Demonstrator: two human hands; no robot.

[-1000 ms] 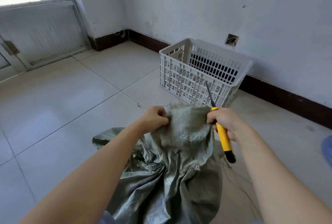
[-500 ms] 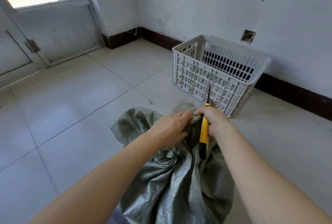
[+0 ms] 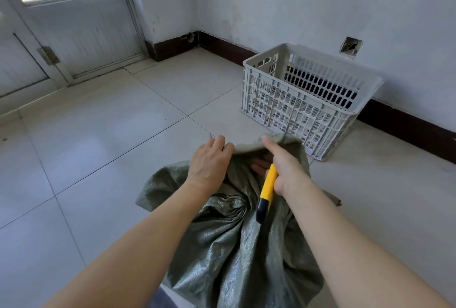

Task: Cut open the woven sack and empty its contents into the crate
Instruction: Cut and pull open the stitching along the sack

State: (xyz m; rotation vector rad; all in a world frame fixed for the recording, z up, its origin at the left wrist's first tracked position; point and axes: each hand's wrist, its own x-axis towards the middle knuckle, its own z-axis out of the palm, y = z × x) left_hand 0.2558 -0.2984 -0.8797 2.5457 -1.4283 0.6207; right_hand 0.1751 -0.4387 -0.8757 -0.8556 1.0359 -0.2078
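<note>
Fingers of left hand over sack rim, right hand gripping knife

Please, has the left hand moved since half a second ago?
Yes, leftward: the left hand has parted from the right hand, which holds the knife, and now grips the sack's rim left of the crate's left corner, not below its front wall.

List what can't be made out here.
Head view only:
Contents of the woven sack: hidden by its own fabric.
Blade of the utility knife: mostly covered by the right hand and a sack fold; any cut unseen.
Floor of the crate: blocked by its near wall.
Fingertips of the left hand: tucked behind the sack's edge.
</note>
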